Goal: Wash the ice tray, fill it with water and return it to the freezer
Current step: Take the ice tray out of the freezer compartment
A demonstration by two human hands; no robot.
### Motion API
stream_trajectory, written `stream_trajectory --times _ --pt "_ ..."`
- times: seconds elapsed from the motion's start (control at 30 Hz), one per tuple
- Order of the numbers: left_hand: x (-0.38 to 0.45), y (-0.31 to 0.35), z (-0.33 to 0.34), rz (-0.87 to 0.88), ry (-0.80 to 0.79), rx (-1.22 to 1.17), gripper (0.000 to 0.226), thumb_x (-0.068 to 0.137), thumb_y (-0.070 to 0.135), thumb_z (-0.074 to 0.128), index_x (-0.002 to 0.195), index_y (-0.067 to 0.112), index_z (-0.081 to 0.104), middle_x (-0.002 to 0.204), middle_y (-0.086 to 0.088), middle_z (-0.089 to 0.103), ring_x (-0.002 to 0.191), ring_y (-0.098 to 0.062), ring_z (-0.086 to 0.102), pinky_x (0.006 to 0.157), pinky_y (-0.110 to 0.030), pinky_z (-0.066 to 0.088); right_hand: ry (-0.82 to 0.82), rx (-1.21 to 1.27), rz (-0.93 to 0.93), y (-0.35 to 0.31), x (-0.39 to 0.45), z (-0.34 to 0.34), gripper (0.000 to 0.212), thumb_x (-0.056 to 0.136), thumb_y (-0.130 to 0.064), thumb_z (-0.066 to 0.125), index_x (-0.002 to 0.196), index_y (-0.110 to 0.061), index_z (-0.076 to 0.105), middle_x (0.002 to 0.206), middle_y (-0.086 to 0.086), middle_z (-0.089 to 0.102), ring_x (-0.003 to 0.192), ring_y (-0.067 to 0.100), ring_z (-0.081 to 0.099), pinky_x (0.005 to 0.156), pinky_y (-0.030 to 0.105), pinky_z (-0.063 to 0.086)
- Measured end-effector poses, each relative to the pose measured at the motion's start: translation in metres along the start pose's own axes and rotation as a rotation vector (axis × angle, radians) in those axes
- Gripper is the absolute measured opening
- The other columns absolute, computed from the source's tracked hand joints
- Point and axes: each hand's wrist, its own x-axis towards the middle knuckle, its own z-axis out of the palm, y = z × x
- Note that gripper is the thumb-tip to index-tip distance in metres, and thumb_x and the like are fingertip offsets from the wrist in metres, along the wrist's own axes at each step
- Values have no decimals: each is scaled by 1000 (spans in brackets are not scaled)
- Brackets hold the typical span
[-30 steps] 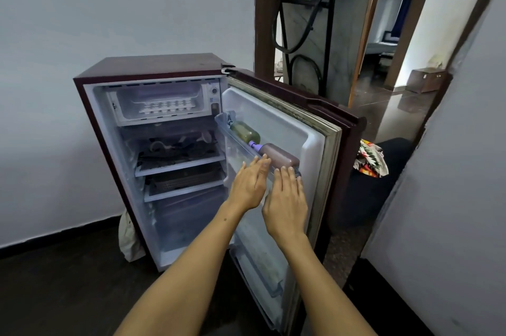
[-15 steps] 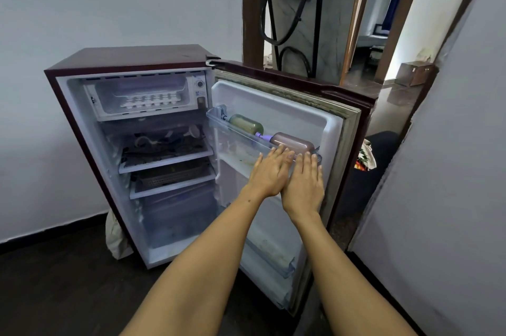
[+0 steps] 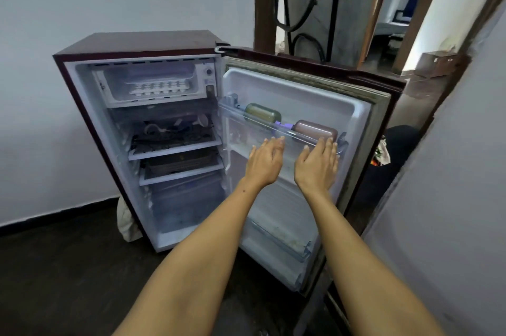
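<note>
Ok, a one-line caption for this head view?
Both hands, left and right, open against the fridge door shelf; ice tray sits in the freezer compartment.

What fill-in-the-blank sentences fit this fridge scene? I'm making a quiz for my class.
1. The ice tray lies in the ____ compartment.
2. The fridge door stands ____.
3. The green bottle and the brown bottle lie on the ____ shelf.

Missing words: freezer; open; door

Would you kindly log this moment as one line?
fridge door open | ice tray in freezer | left hand open | right hand open, both at door shelf
</note>
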Motion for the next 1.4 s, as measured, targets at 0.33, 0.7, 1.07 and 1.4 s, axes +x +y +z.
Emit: stream_trajectory --times 0.33,0.7,1.07,1.4 --pt "-11 -87 -102 -326 382 -158 60 102 48 17 133 10 52 135 -10 56 130 -30 44 114 -47 25 -124 370 -111 -96 1 66 62 98 -52 30 137 -6 45 144 14 45 136 28 37 112 44 30" --pt "43 -195 -204 -506 642 -210 49 102 47 22 92 9 50 77 1 51 77 -18 49 73 -34 36 -321 505 -202 -223 24 163 57 98 -53 33 130 -8 50 132 10 54 122 27 49 96 36 38" --pt "142 -292 -260 -547 620 -293 49 100 47 29 127 11 49 121 -15 59 109 -28 56 88 -36 43 -491 630 -37 -312 88 271 43 98 -44 41 121 -10 53 119 7 60 102 24 56 77 32 41" --pt "224 -344 -272 -596 700 -349 40 102 33 37 130 8 49 127 -11 57 111 -24 52 89 -27 37 -489 711 96 -358 145 345 34 99 -27 47 125 -7 54 123 12 59 100 22 55 78 29 40"
